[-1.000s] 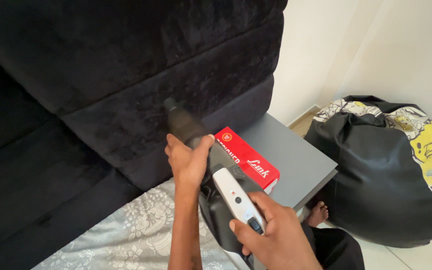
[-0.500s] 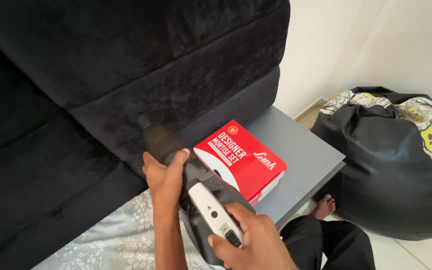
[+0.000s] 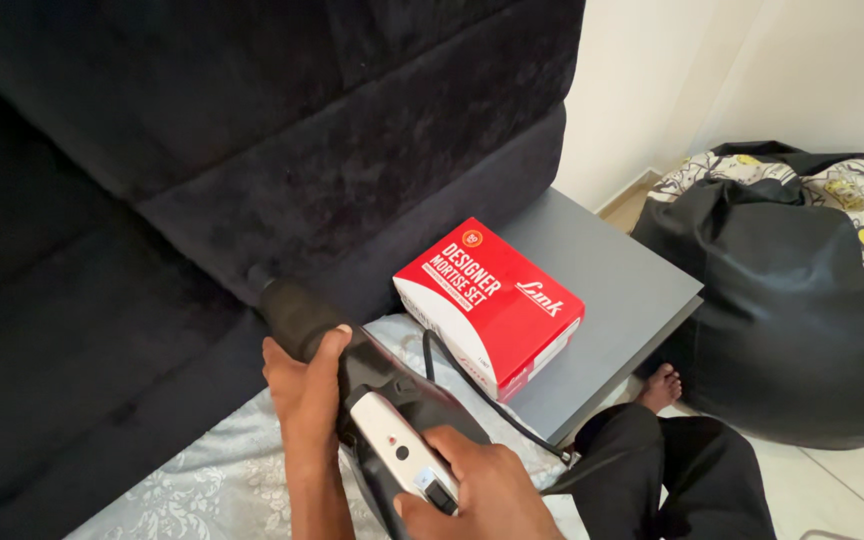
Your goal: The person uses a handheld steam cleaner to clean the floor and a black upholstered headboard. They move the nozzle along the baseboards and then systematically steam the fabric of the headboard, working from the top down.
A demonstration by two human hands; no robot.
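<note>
Right hand (image 3: 487,490) nearest the camera, wrapped tight on the white handle of the handheld vacuum (image 3: 382,400), thumb by the switch. Left hand (image 3: 304,385) just ahead, closed over the dark barrel where it meets the nozzle (image 3: 287,305). Both grips clamped on the same tool, none free. Vacuum angled up and left, nozzle tip pressed into the seam where the black velvet headboard (image 3: 302,150) meets the lower padding, just above the grey floral bedsheet (image 3: 222,480). Black power cord (image 3: 472,395) runs from the body, loops beside the red box (image 3: 492,305) and drops off the edge of the grey bench (image 3: 622,290). Box sits on the near left corner of the bench, close to the vacuum body, not touching as far as visible. Black-trousered leg and bare foot (image 3: 660,388) below the bench edge; dark beanbag (image 3: 792,300) beyond, against the white wall. Risks, as judged: cord snagging on the box corner or bench edge during a sweep, dragging the box off; loose sheet pulled into the nozzle if angled lower; cord near the foot a trip hazard.
</note>
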